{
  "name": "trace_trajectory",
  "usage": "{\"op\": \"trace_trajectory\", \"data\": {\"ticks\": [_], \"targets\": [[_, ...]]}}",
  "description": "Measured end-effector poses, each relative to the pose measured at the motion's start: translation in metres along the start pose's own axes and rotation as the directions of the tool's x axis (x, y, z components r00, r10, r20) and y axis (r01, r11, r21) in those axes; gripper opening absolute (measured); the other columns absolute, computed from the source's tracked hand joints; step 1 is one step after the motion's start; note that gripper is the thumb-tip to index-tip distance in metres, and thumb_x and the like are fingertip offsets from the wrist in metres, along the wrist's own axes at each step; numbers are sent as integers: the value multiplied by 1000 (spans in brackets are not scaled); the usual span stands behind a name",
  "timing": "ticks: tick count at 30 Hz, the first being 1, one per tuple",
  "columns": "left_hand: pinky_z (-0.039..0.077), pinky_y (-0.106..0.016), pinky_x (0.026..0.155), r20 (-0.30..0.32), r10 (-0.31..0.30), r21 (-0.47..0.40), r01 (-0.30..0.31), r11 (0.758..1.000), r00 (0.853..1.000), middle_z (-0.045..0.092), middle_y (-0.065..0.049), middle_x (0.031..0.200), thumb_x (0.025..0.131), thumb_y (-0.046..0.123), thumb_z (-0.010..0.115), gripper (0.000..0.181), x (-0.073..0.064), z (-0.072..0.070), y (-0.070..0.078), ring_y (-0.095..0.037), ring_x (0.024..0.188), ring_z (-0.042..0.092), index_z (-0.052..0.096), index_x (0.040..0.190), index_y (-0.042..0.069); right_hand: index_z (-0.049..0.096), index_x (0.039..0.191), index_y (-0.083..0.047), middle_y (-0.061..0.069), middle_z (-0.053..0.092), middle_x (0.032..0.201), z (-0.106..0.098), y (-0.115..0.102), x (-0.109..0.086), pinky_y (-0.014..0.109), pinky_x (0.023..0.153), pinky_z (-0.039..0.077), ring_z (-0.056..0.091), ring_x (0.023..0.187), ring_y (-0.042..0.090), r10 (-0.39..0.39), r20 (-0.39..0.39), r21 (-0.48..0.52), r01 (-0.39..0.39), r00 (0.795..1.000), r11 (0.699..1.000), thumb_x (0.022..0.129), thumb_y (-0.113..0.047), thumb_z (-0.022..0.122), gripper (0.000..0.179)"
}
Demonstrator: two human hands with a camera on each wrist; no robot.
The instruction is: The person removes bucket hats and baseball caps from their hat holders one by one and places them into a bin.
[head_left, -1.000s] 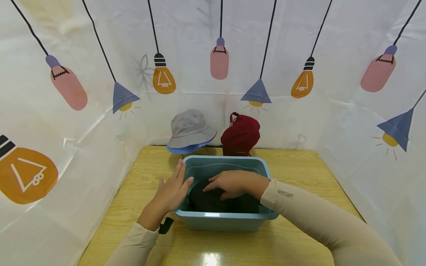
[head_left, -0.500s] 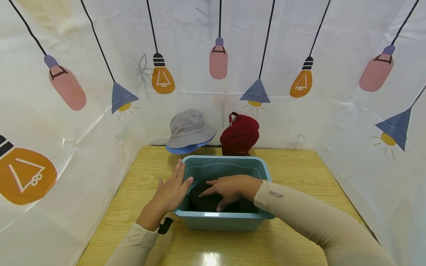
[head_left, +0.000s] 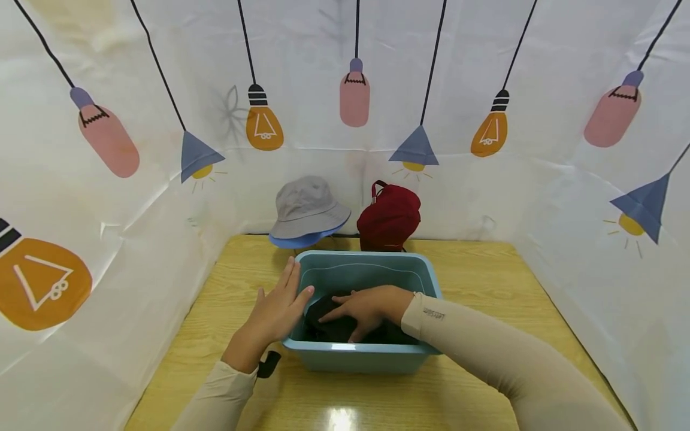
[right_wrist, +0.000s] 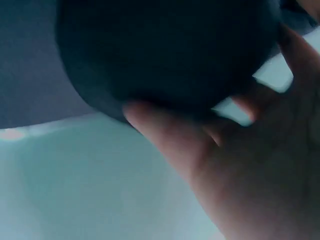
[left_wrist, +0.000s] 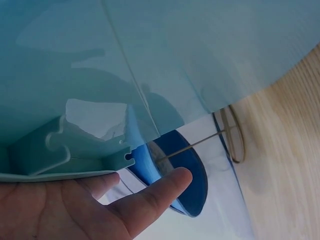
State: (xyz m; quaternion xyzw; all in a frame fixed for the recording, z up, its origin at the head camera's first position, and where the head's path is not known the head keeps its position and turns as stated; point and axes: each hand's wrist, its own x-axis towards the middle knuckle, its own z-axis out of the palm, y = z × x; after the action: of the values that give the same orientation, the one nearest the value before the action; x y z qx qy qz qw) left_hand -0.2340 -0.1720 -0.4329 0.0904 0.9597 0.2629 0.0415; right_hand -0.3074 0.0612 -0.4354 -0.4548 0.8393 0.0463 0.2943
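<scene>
A blue-green plastic bin (head_left: pixel 363 359) stands on the wooden table, with black, hat-like cloth (head_left: pixel 331 323) with a rounded edge inside it. Along the bin's left rim, my left hand (head_left: pixel 277 314) rests with its fingers straight. The left wrist view shows that hand's fingers (left_wrist: pixel 150 200) beside the bin's wall. Down inside the bin, my right hand (head_left: pixel 372 308) lies over the black cloth with its fingers spread. Its thumb touches the cloth's rounded edge in the blurred right wrist view, and bluish-grey fabric (right_wrist: pixel 30 75) lies beside it. The cloth's lower part is hidden.
Behind the bin, a grey bucket hat (head_left: pixel 307 206) with a blue underside sits on a stand at the back left. A red cap (head_left: pixel 390 218) is to its right. The wooden table (head_left: pixel 474 281) ends at a white sheet printed with lamps.
My right hand has moved left and nearer to me within the bin, spreading its fingers over the black cloth. My left hand has stayed at the rim.
</scene>
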Motion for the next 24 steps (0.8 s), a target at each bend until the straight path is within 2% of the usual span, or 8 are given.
{"op": "trace_trajectory", "data": {"ticks": [5,10,17,24], "targets": [[0,-84,113,2,9,-1,-9,1000,1000,-14,2,174,103,74,16,89,1,0,0,-39,157,23,-1,168,15,25,155,-63,3,15,174,4,3,5,60,125,24,23,157,43,-6,13,7,6,1000,1000,95,-52,71,77],[0,-84,113,2,4,-1,-4,1000,1000,-15,1,174,101,77,15,93,0,0,-1,-36,158,20,-2,168,15,27,155,-61,3,15,174,10,4,12,58,125,26,24,156,42,-7,16,8,7,1000,1000,95,-50,72,76],[2,-84,113,-1,0,11,0,1000,1000,-13,1,174,108,65,24,82,0,0,0,-38,157,22,-2,168,15,28,155,-60,4,13,175,17,6,24,57,125,27,26,155,44,27,26,-7,-26,999,1000,95,-50,73,76],[4,-84,113,-9,1,42,-1,999,1000,-12,-1,174,104,73,16,89,-2,-1,-1,-41,155,27,0,168,14,27,155,-59,3,13,175,21,3,31,57,124,30,30,154,43,55,21,-34,-54,998,998,94,-49,73,77]]}}
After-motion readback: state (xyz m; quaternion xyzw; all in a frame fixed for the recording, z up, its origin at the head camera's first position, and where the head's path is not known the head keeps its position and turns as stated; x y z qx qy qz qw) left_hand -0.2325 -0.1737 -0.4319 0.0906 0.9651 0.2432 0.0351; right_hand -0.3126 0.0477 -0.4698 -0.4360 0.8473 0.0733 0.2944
